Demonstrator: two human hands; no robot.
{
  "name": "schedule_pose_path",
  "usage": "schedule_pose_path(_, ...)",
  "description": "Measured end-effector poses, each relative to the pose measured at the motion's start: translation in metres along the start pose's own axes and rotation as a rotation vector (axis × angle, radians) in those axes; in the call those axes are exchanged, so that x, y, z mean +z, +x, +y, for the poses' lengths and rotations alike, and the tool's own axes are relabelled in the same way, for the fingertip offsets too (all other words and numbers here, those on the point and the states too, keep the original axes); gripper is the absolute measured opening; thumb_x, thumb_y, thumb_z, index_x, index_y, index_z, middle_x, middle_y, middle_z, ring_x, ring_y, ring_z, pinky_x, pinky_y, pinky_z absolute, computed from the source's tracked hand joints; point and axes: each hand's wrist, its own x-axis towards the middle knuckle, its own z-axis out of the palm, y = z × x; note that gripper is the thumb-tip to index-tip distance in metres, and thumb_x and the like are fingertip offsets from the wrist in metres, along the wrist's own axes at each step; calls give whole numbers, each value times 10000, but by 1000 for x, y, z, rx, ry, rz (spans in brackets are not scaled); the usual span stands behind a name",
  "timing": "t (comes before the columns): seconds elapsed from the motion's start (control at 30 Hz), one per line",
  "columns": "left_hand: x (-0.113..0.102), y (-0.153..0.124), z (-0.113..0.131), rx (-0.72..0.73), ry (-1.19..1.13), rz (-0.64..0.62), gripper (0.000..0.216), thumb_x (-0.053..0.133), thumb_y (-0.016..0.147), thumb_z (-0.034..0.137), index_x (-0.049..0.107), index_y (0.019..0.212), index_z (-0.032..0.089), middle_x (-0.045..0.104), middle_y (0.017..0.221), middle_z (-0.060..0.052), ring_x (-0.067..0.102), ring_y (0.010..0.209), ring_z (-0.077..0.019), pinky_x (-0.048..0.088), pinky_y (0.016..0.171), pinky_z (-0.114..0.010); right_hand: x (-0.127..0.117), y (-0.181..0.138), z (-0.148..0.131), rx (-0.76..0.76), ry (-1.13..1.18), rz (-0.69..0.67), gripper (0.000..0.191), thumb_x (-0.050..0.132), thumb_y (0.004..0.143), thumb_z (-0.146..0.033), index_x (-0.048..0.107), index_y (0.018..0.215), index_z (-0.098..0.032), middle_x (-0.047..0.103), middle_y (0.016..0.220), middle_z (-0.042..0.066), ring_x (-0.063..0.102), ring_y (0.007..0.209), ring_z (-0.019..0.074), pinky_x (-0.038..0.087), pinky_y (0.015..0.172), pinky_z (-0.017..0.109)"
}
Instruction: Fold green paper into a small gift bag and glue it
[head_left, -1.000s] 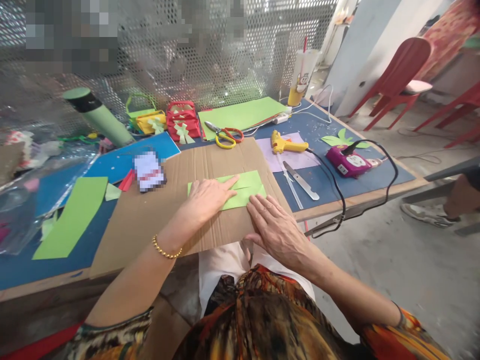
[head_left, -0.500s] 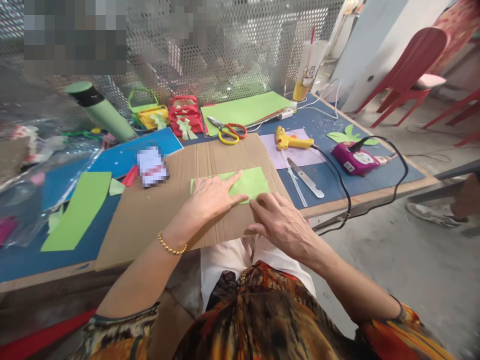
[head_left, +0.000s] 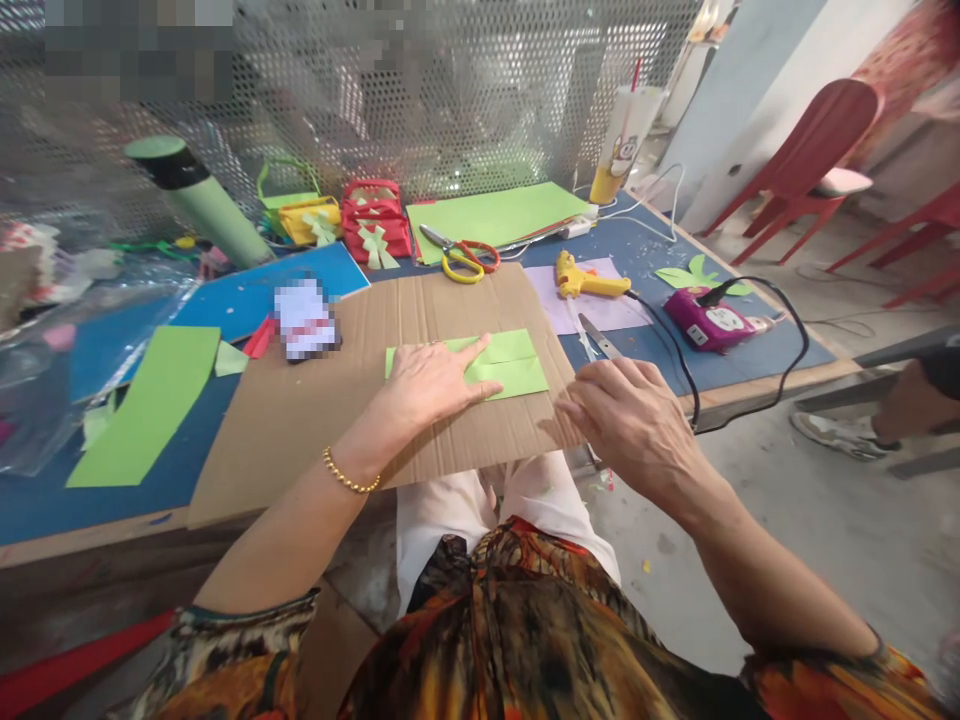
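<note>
My left hand [head_left: 435,385] lies spread, its fingers open, pressing a folded light-green sheet [head_left: 517,350] onto a brown cardboard piece [head_left: 337,400]. A crease line runs along the sheet's right part. My right hand [head_left: 630,405] is at the cardboard's right edge, its fingers curled closed. Just beyond its knuckles lies a flat metal blade [head_left: 598,335], its near end hidden by the hand. Whether the fingers grip it cannot be seen. A clear glue stick [head_left: 585,340] lies beside the blade. The yellow glue gun [head_left: 592,283] rests behind them on a lilac sheet [head_left: 544,285].
Scissors [head_left: 465,262] lie at the cardboard's far edge. A phone [head_left: 304,318] and green strip [head_left: 150,400] are left. Behind stand a bottle [head_left: 202,205], small red bags [head_left: 375,225] and a drink cup [head_left: 622,150]. A purple power socket [head_left: 709,320] trails a black cable at right.
My right hand has left the green sheet and moved right, over the blade's near end. My left hand stays on the sheet, whose right part is now uncovered. The view has shifted slightly.
</note>
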Motion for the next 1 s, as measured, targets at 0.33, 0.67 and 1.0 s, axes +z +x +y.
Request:
schedule_pose_path(0.33,0,-2,-1,0,-22,-10,814,347,955,805,297,1646,379,713,1343,-155,659,1215,-393,452,974,-472,15,74,-11,318,237,-581,393,574,996,-467,719,781,-172,691,740,60,540,672,148,264,590,280)
schedule_pose_path(0.67,5,1,-3,31,-31,25,763,407,974,735,329,1637,366,722,1336,-152,659,1233,-390,464,974,-492,16,100,16,275,402,-832,340,685,880,-370,623,600,-187,556,528,-22,475,523,101,314,535,267)
schedule_pose_path(1.0,3,1,-2,28,-1,19,782,394,963,756,320,1639,371,729,1310,-165,666,1226,-392,465,974,-484,-4,97,24,410,488,-963,353,600,874,-169,547,526,-191,532,453,-35,462,396,83,371,473,244)
